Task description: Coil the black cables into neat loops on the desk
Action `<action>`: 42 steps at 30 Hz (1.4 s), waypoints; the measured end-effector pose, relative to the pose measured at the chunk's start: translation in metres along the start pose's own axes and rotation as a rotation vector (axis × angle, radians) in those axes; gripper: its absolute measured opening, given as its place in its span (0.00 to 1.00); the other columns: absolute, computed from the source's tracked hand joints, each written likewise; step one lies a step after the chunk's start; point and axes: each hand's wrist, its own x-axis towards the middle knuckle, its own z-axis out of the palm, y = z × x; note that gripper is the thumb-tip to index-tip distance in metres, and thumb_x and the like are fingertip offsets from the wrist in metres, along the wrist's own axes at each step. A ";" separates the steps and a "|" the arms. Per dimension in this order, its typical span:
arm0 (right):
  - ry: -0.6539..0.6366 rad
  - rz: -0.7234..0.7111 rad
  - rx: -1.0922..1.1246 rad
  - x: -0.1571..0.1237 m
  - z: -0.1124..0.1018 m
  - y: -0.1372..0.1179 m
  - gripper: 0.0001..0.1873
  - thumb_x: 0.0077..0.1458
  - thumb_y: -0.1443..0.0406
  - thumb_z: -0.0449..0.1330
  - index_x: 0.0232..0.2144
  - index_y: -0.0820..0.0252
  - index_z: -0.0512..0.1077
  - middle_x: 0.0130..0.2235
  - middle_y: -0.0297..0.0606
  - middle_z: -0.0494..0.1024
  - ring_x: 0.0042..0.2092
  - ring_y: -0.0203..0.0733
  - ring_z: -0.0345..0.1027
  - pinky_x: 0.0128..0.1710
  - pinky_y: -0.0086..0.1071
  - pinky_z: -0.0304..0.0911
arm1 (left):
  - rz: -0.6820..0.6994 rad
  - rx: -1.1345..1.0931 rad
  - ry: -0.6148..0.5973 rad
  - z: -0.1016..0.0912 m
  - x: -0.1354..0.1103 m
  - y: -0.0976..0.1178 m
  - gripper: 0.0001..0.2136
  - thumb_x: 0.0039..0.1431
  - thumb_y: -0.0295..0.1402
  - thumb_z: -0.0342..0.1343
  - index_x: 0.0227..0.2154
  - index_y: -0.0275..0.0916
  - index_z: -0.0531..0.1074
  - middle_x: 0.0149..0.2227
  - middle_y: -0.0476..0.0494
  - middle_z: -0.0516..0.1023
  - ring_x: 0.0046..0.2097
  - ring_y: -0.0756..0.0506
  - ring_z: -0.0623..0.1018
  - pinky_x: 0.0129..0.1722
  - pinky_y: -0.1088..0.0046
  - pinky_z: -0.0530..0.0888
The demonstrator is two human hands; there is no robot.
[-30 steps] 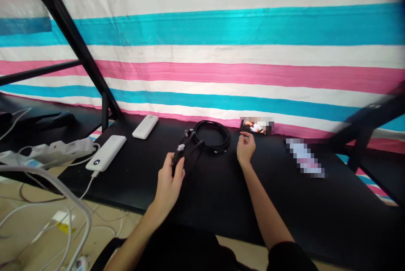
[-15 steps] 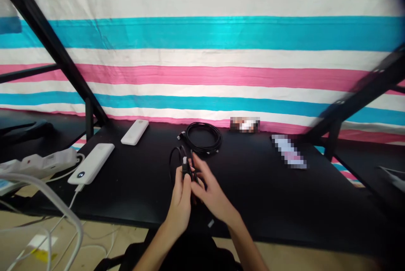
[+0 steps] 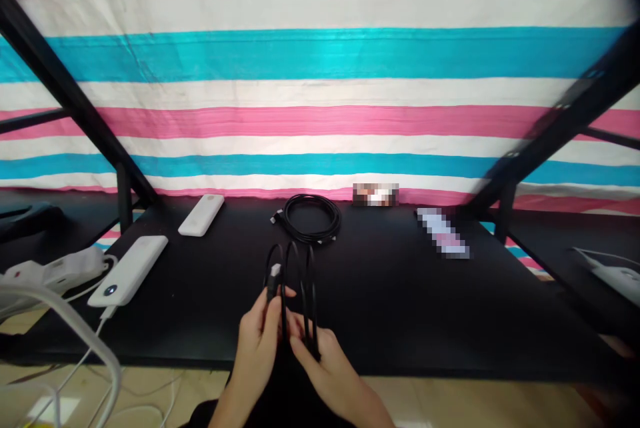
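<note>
Loops of a thin black cable (image 3: pixel 303 278) stand up between my two hands, just over the table's front edge. My left hand (image 3: pixel 260 335) pinches the cable near its black plug, whose pale metal end points up and away from me. With thumb and fingers my right hand (image 3: pixel 325 361) is closed on the right side of the same loops. Part of the cable is hidden behind my fingers. Beyond my hands a second black cable (image 3: pixel 313 218) lies in a round coil on the table, its plugs showing at the left and lower right.
The black table (image 3: pixel 400 308) has white power banks (image 3: pixel 201 216) (image 3: pixel 129 271) on its left, the nearer one with a white lead plugged in. A white power strip (image 3: pixel 65 275) and thick white cables crowd the left edge. A blurred-out phone-shaped item (image 3: pixel 443 233) lies right. Slanted black frame bars flank the table.
My hands have come nearer to me, and the cable loops between them have spread wider and stand upright. The view has shifted slightly; the coiled cable stays in place.
</note>
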 end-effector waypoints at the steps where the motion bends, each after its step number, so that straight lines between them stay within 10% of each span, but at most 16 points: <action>1: 0.008 0.004 -0.007 -0.002 0.000 -0.001 0.15 0.63 0.61 0.50 0.48 0.54 0.72 0.46 0.38 0.77 0.47 0.44 0.70 0.52 0.36 0.61 | 0.007 0.018 0.036 -0.005 0.000 -0.001 0.18 0.59 0.49 0.47 0.36 0.37 0.71 0.19 0.51 0.72 0.20 0.49 0.72 0.18 0.77 0.68; 8: 0.164 0.024 0.041 -0.014 -0.014 0.019 0.19 0.62 0.54 0.49 0.38 0.60 0.73 0.28 0.39 0.78 0.29 0.39 0.73 0.30 0.29 0.67 | 0.003 0.142 0.257 -0.037 0.001 -0.010 0.22 0.60 0.52 0.43 0.31 0.37 0.68 0.12 0.57 0.61 0.11 0.54 0.57 0.11 0.81 0.54; 12: 0.287 0.087 0.080 -0.024 -0.028 0.021 0.22 0.59 0.49 0.51 0.36 0.61 0.71 0.17 0.31 0.71 0.14 0.30 0.58 0.14 0.24 0.53 | -0.031 0.147 0.336 -0.054 -0.005 -0.018 0.21 0.62 0.51 0.41 0.31 0.37 0.67 0.13 0.56 0.61 0.13 0.53 0.59 0.13 0.80 0.55; 26: 0.588 0.063 0.495 -0.076 -0.033 0.028 0.22 0.52 0.46 0.59 0.28 0.59 0.69 0.10 0.20 0.51 0.12 0.24 0.37 0.12 0.20 0.36 | -0.015 0.423 -0.061 -0.054 -0.058 -0.045 0.15 0.59 0.42 0.46 0.27 0.39 0.72 0.16 0.52 0.66 0.22 0.48 0.67 0.25 0.75 0.64; 36: 0.923 -0.254 0.341 -0.116 -0.107 -0.010 0.16 0.49 0.53 0.65 0.24 0.60 0.71 0.06 0.22 0.54 0.09 0.27 0.41 0.09 0.23 0.39 | 0.043 0.550 0.040 -0.066 -0.092 -0.035 0.20 0.57 0.48 0.47 0.19 0.40 0.72 0.14 0.51 0.65 0.20 0.48 0.68 0.25 0.74 0.65; 42: 1.098 -0.272 -0.092 -0.122 -0.108 -0.013 0.12 0.46 0.58 0.67 0.29 0.60 0.76 0.12 0.26 0.64 0.11 0.27 0.48 0.09 0.25 0.42 | 0.180 0.652 0.167 -0.096 -0.096 -0.037 0.18 0.56 0.48 0.50 0.20 0.43 0.73 0.15 0.51 0.66 0.21 0.47 0.70 0.26 0.72 0.69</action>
